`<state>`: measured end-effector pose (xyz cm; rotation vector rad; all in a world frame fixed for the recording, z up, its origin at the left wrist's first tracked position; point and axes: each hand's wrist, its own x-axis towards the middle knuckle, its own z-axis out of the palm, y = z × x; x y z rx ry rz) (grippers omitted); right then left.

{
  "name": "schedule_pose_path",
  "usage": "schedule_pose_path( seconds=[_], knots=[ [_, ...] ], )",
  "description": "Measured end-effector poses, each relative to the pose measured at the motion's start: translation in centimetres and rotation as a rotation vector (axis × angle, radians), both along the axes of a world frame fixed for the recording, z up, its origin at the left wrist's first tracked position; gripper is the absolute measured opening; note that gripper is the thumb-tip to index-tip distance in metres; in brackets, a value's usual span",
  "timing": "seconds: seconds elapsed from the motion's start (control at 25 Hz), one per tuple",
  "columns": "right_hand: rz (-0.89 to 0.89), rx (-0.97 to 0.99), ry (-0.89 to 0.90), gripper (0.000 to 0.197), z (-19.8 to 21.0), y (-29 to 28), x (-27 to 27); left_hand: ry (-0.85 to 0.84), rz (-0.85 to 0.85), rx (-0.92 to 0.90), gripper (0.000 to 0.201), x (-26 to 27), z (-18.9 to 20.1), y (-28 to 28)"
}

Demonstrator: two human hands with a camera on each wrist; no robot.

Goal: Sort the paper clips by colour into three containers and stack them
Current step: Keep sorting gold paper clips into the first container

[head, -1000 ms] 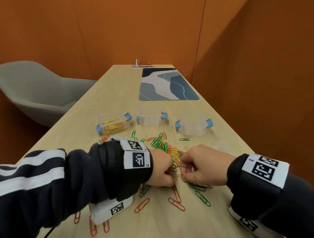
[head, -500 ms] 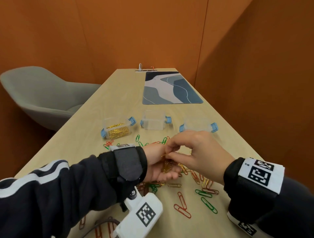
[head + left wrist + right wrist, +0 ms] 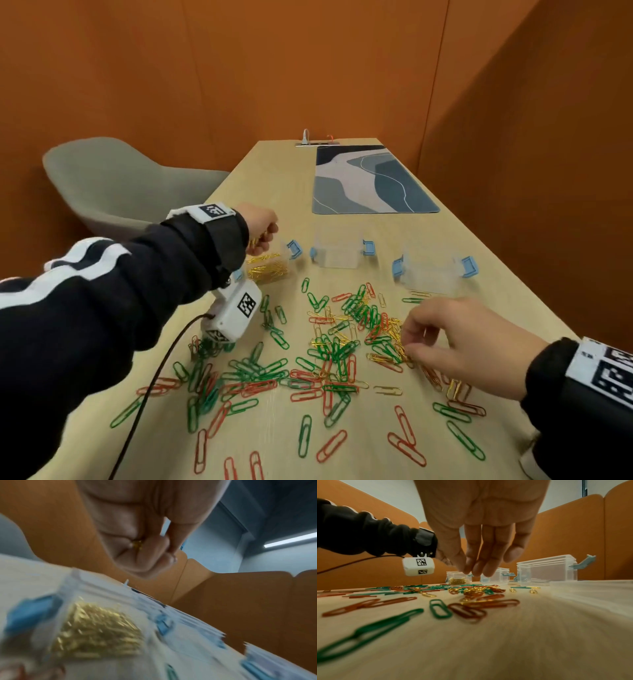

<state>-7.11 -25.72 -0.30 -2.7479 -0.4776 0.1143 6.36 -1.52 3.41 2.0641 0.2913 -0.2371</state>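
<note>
Green, red and gold paper clips [image 3: 342, 346] lie scattered over the wooden table [image 3: 274, 178]. Three clear containers with blue latches stand in a row behind them. The left container [image 3: 270, 270] holds gold clips [image 3: 96, 632]; the middle container [image 3: 339, 253] and right container [image 3: 431, 274] look empty. My left hand [image 3: 263, 229] hovers just above the left container, curled round a bunch of gold clips [image 3: 138, 545]. My right hand [image 3: 411, 337] hangs over the right part of the pile, its fingers [image 3: 476, 566] pointing down, close together, with nothing between them.
A blue and grey desk mat [image 3: 370, 181] lies at the far end, behind a socket strip [image 3: 317, 143]. A grey chair [image 3: 113, 185] stands left of the table. Orange walls close the back and right. A black cable [image 3: 161, 370] trails from my left wrist. A clear lid [image 3: 590, 588] lies at right.
The hands were together over the pile, gold clips going into the left palm. The left hand has since carried them away to above the left container, and the right has dropped towards the pile.
</note>
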Motion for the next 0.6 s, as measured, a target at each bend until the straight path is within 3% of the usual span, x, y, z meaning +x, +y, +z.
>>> schedule_pose_path(
  seconds=[0.04, 0.2, 0.28, 0.36, 0.44, 0.6],
  knots=[
    [-0.012, -0.013, 0.029, 0.010, 0.1, 0.1, -0.1, -0.038, 0.020, 0.010, 0.037, 0.7, -0.1, 0.2],
    [-0.088, -0.072, 0.161, 0.055, 0.8, -0.2, 0.0, -0.302, -0.053, 0.232, 0.034, 0.2, -0.3, 0.2],
    [-0.077, -0.077, 0.223, 0.050, 0.7, -0.2, 0.0, -0.342, -0.267, 0.353, 0.022, -2.3, -0.2, -0.4],
    [-0.002, -0.055, 0.281, 0.033, 0.3, 0.3, 0.2, -0.271, -0.644, 0.455, 0.005, -5.5, -0.5, -1.8],
    [0.065, -0.011, 0.289, 0.018, 0.0, 0.8, 0.4, -0.213, -0.921, 0.563, 0.010, -8.3, -1.3, -3.7],
    [0.115, 0.038, 0.203, 0.014, -0.1, 1.3, 0.7, -0.230, -0.983, 0.691, 0.021, -9.4, -3.4, -5.6]
  ],
)
